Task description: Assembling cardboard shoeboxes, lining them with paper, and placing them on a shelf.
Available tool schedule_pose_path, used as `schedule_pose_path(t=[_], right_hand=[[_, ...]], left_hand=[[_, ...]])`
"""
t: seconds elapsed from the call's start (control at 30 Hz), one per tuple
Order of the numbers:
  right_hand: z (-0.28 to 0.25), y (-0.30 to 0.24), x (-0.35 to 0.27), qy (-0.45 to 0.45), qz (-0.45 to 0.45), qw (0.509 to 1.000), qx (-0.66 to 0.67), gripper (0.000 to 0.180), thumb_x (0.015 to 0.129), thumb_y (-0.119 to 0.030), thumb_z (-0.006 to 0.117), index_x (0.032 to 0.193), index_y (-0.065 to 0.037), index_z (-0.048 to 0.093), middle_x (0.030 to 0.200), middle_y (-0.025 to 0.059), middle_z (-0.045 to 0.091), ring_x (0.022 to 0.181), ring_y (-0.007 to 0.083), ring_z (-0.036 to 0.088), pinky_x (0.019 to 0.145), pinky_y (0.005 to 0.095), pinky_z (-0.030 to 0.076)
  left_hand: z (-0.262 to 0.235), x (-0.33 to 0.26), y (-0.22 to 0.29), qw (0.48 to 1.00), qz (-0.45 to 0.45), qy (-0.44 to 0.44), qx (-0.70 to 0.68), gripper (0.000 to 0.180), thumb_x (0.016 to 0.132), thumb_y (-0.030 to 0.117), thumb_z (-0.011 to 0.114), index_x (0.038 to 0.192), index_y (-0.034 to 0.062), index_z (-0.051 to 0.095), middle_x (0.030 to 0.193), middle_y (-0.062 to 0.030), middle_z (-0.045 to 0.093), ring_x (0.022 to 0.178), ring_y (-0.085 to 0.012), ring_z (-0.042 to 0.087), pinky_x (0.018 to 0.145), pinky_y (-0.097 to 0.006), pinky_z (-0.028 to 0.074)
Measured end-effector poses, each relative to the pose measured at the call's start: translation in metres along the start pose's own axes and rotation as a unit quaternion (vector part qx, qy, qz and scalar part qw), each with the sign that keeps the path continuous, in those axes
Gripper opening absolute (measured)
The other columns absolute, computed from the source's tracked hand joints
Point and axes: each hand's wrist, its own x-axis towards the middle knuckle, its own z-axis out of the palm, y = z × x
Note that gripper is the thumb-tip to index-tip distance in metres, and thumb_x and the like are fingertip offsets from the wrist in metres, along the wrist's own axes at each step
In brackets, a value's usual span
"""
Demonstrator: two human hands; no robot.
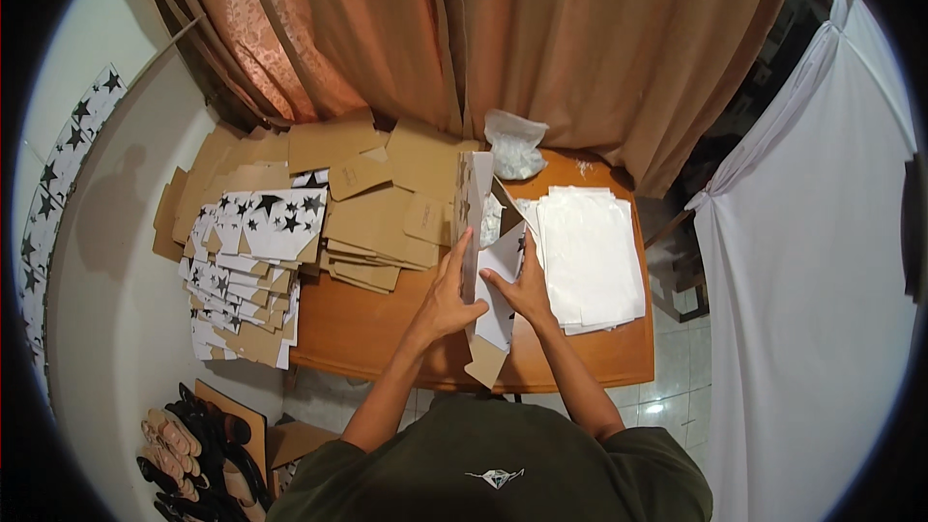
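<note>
Over the front middle of the table, both my hands hold a partly folded cardboard box (pixel 495 321), white and star-printed on some faces and brown on others. My left hand (pixel 445 292) presses along its upright left wall, thumb toward the inside. On the right wall lies my right hand (pixel 527 292), its thumb reaching into the box and its fingers around the outer side. A brown flap (pixel 486 363) sticks out at the end nearest me. Something whitish and crumpled (pixel 491 219) shows between the walls; whether it lies inside or behind, I cannot tell.
Star-printed cardboard pieces (pixel 275 227) are stacked at the left, beside flat brown cardboard (pixel 387 222). White sheets (pixel 592 261) lie right on the wooden table (pixel 367 324). Behind stands a clear plastic bag (pixel 517 150) with whitish contents. Shoes (pixel 198 449) sit on the floor at lower left.
</note>
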Motion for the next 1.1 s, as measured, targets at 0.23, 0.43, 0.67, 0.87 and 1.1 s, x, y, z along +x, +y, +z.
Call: schedule_pose_path(t=[0.23,0.43,0.67,0.87,1.1], right_hand=[[-0.038,-0.033,0.038,0.130,0.034,0.990,0.042,0.097,0.080,-0.034,0.086,0.152,0.004,0.032,0.141,0.0275,0.051,0.128,0.0398,0.054,0.106,0.0429,0.045],[-0.050,-0.078,0.046,0.172,-0.013,0.985,0.029,0.088,0.081,-0.027,0.086,0.150,0.000,0.039,0.131,0.0223,0.052,0.122,0.0382,0.056,0.102,0.0435,0.047],[-0.053,-0.092,0.044,0.178,-0.005,0.984,-0.018,0.087,0.082,-0.029,0.086,0.151,-0.004,0.039,0.124,0.0212,0.052,0.120,0.0374,0.055,0.101,0.0444,0.047],[-0.062,-0.106,0.043,0.155,-0.025,0.985,-0.070,0.106,0.080,-0.030,0.087,0.158,-0.013,0.018,0.132,0.0249,0.047,0.108,0.0437,0.064,0.085,0.0482,0.057],[-0.059,-0.087,0.035,0.129,-0.145,0.971,-0.141,0.102,0.079,-0.028,0.086,0.154,-0.018,0.018,0.137,0.0254,0.042,0.077,0.0446,0.069,0.058,0.0450,0.062]], left_hand=[[-0.024,0.003,0.038,0.991,0.070,-0.051,0.105,0.112,0.070,0.018,0.079,0.162,0.0191,0.016,0.159,-0.0262,0.028,0.149,-0.0451,0.026,0.119,-0.050,0.031],[-0.008,0.015,0.007,0.998,0.058,0.007,0.017,0.078,0.089,0.027,0.077,0.149,0.0134,0.028,0.151,-0.0299,0.038,0.140,-0.0421,0.043,0.116,-0.048,0.034],[-0.005,0.023,0.038,0.984,0.111,0.119,0.077,0.083,0.091,0.032,0.073,0.158,0.0162,0.026,0.145,-0.0265,0.047,0.132,-0.0454,0.050,0.110,-0.051,0.041],[-0.009,0.017,0.049,0.978,0.098,0.100,0.156,0.082,0.087,0.024,0.073,0.158,0.0229,0.032,0.141,-0.0243,0.052,0.126,-0.0438,0.056,0.103,-0.048,0.048],[-0.012,0.017,0.051,0.975,0.109,0.138,0.139,0.081,0.084,0.023,0.075,0.156,0.0268,0.039,0.136,-0.0233,0.057,0.123,-0.0416,0.059,0.102,-0.047,0.050]])
